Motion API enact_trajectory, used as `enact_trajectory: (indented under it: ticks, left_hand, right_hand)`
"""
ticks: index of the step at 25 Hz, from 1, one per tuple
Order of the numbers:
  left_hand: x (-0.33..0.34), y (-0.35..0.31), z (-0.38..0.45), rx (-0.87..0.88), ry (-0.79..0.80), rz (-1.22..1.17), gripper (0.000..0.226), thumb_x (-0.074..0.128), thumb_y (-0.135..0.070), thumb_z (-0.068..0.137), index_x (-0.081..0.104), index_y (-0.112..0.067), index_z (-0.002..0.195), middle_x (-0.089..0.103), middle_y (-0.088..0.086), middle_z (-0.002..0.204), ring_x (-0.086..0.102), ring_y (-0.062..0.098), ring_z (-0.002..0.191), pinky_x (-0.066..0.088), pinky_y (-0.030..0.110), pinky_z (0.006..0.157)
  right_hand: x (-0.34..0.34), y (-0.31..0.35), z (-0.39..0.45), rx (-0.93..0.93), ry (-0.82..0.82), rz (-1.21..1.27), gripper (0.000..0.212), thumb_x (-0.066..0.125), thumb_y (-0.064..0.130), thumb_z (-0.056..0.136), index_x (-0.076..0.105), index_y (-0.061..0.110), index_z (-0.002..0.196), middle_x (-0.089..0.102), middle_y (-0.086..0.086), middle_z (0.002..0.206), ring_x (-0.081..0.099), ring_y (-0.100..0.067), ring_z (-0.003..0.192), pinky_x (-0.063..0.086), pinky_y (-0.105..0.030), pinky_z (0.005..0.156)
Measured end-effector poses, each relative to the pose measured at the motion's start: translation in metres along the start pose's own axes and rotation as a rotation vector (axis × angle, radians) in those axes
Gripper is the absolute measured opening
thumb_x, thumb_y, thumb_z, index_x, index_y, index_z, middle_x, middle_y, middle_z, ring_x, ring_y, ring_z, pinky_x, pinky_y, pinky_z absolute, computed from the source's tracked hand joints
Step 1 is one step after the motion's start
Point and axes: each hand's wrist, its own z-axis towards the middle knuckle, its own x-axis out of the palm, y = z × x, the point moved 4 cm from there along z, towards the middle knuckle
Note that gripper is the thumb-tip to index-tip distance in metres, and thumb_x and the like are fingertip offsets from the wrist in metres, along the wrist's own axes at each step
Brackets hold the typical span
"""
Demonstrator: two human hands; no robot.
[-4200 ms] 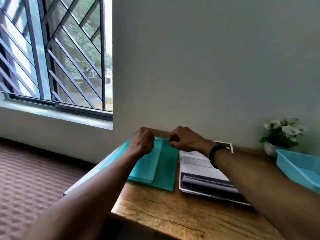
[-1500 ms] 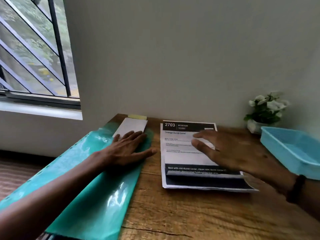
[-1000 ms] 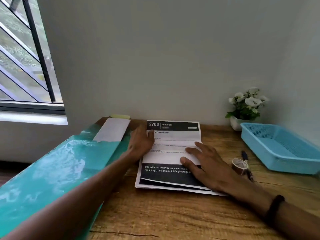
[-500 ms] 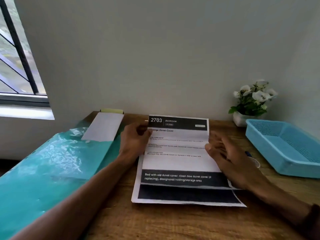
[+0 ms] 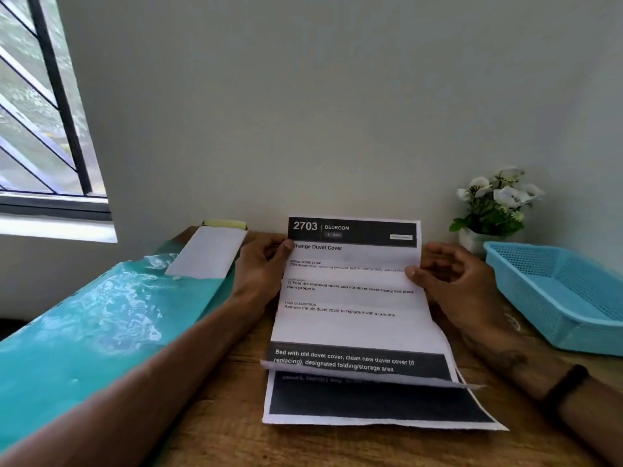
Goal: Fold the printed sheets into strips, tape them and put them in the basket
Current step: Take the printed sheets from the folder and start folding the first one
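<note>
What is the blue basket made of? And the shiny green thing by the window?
The basket looks like moulded plastic: its walls and floor are a fine mesh of tiny holes, with a matte finish. The green folder seems thin glossy plastic film, since window light glints off its wrinkles.

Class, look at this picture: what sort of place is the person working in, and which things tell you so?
Probably a room in a home: a wooden table against a plain wall, a barred window, and a small pot of white flowers beside a blue basket.
</note>
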Motion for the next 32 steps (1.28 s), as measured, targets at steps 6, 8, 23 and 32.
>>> enact_trajectory:
  ticks: [6, 8, 23, 32]
  left_hand:
    - [0.002, -0.004, -0.006, 0.041, 0.002, -0.003, 0.026, 0.084, -0.030, 0.086, 0.069, -0.016, 0.102, 0.081, 0.000, 0.089, 0.079, 0.017, 0.084, 0.064, 0.041, 0.081]
    - [0.001, -0.006, -0.005, 0.030, -0.010, 0.004, 0.022, 0.083, -0.031, 0.087, 0.070, -0.018, 0.098, 0.081, -0.001, 0.090, 0.078, 0.016, 0.085, 0.064, 0.037, 0.078]
    - [-0.003, -0.033, 0.001, 0.111, 0.051, -0.177, 0.029, 0.054, -0.040, 0.106, 0.071, -0.017, 0.111, 0.079, 0.009, 0.097, 0.076, 0.029, 0.082, 0.065, 0.041, 0.068]
    - [0.009, -0.026, -0.010, -0.205, 0.202, -0.357, 0.031, 0.072, -0.031, 0.096, 0.071, -0.007, 0.117, 0.080, 0.015, 0.106, 0.078, 0.032, 0.091, 0.065, 0.046, 0.080]
  right_hand:
    - [0.000, -0.003, 0.003, -0.050, -0.032, 0.007, 0.031, 0.084, 0.016, 0.082, 0.073, 0.018, 0.111, 0.075, 0.006, 0.102, 0.071, -0.004, 0.092, 0.055, -0.015, 0.074]
    - [0.002, -0.001, 0.005, -0.067, -0.047, 0.004, 0.026, 0.083, 0.012, 0.084, 0.073, 0.017, 0.108, 0.076, 0.004, 0.100, 0.072, -0.006, 0.092, 0.053, -0.009, 0.069]
    - [0.020, 0.024, -0.008, -0.190, -0.055, 0.102, 0.057, 0.081, 0.041, 0.082, 0.059, 0.031, 0.134, 0.069, 0.013, 0.121, 0.067, -0.001, 0.107, 0.055, -0.013, 0.079]
    - [0.014, 0.014, -0.005, 0.070, 0.059, 0.359, 0.028, 0.082, 0.017, 0.085, 0.069, 0.020, 0.110, 0.075, 0.005, 0.105, 0.073, 0.000, 0.078, 0.054, -0.008, 0.059]
